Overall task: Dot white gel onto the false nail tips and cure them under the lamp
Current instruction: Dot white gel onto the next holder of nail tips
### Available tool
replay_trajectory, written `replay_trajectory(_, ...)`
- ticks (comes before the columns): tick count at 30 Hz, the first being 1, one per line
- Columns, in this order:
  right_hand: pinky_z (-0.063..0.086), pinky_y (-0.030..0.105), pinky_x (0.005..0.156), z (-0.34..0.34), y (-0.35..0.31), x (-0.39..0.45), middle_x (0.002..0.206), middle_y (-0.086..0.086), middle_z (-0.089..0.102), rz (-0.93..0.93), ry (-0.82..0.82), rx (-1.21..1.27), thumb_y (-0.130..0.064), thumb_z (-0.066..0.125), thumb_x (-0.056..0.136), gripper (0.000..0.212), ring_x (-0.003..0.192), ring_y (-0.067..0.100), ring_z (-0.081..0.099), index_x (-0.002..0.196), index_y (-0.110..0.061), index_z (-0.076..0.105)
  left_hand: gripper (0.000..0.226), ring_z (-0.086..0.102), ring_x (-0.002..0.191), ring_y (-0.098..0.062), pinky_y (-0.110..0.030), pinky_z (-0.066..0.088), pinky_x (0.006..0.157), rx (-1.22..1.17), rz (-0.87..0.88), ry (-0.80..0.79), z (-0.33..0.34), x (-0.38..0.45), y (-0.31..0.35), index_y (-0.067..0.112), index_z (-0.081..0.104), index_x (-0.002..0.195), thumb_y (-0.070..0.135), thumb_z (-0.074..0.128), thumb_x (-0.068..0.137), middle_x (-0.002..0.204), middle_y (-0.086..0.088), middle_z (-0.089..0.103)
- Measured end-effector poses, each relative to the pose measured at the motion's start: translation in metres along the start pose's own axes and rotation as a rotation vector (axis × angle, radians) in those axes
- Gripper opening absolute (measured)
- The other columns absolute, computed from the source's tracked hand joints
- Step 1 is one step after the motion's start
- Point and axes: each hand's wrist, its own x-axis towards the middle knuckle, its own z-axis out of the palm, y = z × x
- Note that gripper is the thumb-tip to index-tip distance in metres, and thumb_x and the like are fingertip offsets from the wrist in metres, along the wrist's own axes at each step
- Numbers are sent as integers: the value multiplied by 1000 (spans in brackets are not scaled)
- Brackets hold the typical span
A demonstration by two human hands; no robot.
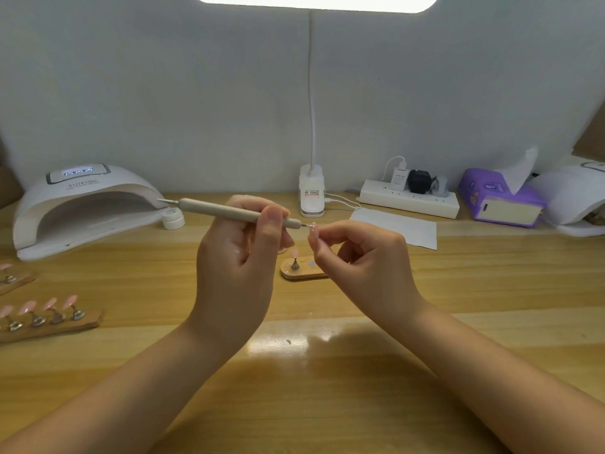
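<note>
Glossy wooden table (458,322); left hand (235,257) grips slim dotting pen (239,213).

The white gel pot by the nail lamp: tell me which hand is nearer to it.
Left. The left hand, gripping the dotting tool, sits just right of the gel pot; the right hand is farther right, pinching a nail tip.

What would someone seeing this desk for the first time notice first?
Most striking are the two hands raised at centre: the left hand holds a slim beige dotting pen level, its metal point at a small pale false nail tip pinched by the right hand. Next comes the white dome-shaped curing lamp at the back left of the wooden table, with a row of pink nail tips on a wooden stand at the left edge.
</note>
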Motion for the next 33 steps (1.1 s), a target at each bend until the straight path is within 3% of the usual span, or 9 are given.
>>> replay_trajectory(10, 41, 13, 51, 0, -1, 0, 69, -24, 62, 9, 3, 5, -18, 69, 87, 5, 50, 8, 54, 88, -18, 74, 24, 64, 66, -4, -12, 48, 63, -90, -136, 27, 2, 1, -2, 14, 60, 89, 35, 49, 92, 68, 8, 65)
replay_trajectory(14, 40, 12, 51, 1, -2, 0, 69, -25, 61, 7, 2, 5, -17, 70, 86, 4, 51, 8, 54, 88, -19, 73, 31, 63, 65, -4, -11, 48, 63, -97, -140, 18, 3, 0, -3, 7, 61, 91, 36, 49, 91, 68, 5, 65)
replay_trajectory(22, 41, 11, 51, 1, -2, -1, 70, -23, 62, 0, -6, 11, -15, 70, 86, 6, 52, 6, 56, 90, -18, 73, 24, 64, 66, -5, -12, 48, 63, -100, -137, 30, 2, 1, -2, 13, 60, 89, 34, 50, 92, 69, 7, 66)
replay_trajectory(33, 45, 17, 50, 1, -1, -1, 71, -22, 63, 16, -14, 16, -15, 70, 86, 6, 52, 11, 56, 91, -17, 74, 29, 64, 66, -4, -11, 48, 63, -83, -132, 16, 2, -1, -3, 7, 61, 92, 33, 50, 93, 69, 7, 66)
